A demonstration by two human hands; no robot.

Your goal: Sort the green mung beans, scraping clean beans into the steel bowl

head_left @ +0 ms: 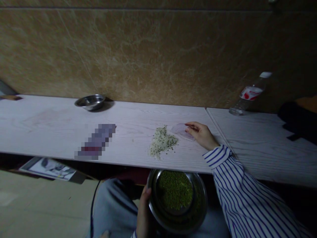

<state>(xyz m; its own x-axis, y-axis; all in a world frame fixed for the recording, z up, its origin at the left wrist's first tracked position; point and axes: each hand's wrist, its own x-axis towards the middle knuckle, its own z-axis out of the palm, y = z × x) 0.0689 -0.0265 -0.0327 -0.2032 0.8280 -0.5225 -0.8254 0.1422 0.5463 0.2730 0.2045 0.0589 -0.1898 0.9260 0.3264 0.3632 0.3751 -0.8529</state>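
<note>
My left hand [143,211] is closed on the rim of a steel bowl [201,201] above my lap. Small green beans, which look like mung beans [174,190], cover the bowl's bottom. Over the white bench my right hand [201,134] pinches a thin, clear plastic disc [182,130] between thumb and fingers. The disc lies low at the right side of a loose pile of rice mixed with green beans [162,142]. Whether its edge touches the grains I cannot tell.
A small steel bowl [91,102] stands by the wall on the left. A blurred-out flat object [97,142] lies in front of it. Toward the right are a plastic bottle [250,94] and a dark cloth-like item [299,117]. The bench's front edge runs above my knees.
</note>
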